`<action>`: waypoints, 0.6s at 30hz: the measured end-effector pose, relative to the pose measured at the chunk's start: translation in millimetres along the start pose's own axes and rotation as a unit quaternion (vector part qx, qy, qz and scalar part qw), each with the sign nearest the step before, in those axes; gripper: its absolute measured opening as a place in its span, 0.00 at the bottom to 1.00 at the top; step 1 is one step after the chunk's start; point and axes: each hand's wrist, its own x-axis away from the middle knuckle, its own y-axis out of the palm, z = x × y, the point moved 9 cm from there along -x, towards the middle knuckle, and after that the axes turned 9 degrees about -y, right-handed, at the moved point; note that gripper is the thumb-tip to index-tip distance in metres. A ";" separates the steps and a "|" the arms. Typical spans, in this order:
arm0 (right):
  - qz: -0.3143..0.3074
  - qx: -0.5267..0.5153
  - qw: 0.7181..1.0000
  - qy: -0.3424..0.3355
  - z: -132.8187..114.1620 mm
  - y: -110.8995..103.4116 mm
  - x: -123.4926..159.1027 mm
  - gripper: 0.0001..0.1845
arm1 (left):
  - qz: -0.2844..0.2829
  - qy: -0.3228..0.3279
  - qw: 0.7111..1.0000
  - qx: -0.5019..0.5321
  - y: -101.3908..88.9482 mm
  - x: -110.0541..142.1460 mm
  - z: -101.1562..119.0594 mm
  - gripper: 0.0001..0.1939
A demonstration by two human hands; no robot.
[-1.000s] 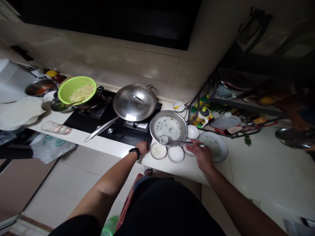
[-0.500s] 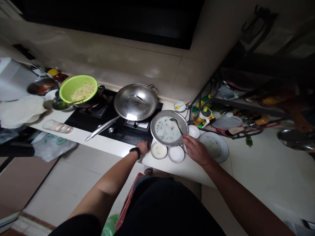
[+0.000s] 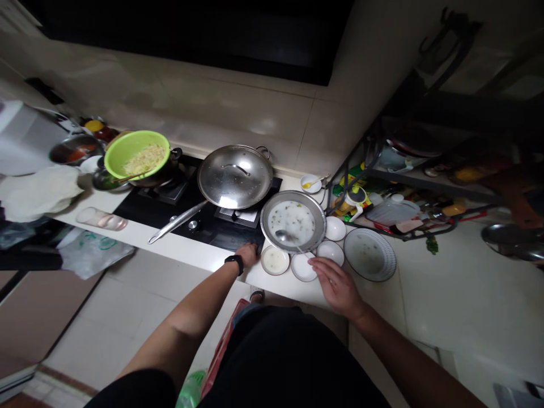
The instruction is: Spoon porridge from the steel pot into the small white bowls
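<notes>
The left hand [image 3: 247, 254] rests on the front edge of the black cooktop [image 3: 212, 235], with a black watch [image 3: 234, 263] on its wrist. I cannot tell if its grip is closed on anything, because the fingers are hard to see. The right hand [image 3: 338, 286] is over the white tabletop [image 3: 289, 289]. Its grip is open and holds nothing, and its fingers are just beside a small white dish [image 3: 302, 267].

A big steel bowl [image 3: 293, 194] of white soup [image 3: 293, 218] sits next to the cooktop. A metal ladle [image 3: 284, 235] lies in the soup, and its thin handle crosses the rim toward the right hand. Near the bowl are two white bowls [image 3: 335, 228], a dish of soup [image 3: 275, 260] and a striped plate [image 3: 369, 255]. A steel pan lid [image 3: 235, 177] sits on the cooktop.
</notes>
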 end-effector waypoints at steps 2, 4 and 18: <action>-0.023 -0.031 0.999 -0.004 -10.3 9.8 7.5 0.19 | 0.000 0.001 1.000 0.003 -0.1 -0.1 0.0 0.18; -0.051 -0.051 0.997 -0.013 -14.8 23.4 13.5 0.18 | 0.003 0.000 1.000 0.001 0.1 -0.8 -0.5 0.18; 0.170 -0.337 0.813 0.444 81.2 75.1 72.7 0.32 | 0.003 0.010 1.000 -0.013 4.3 -3.9 -0.1 0.17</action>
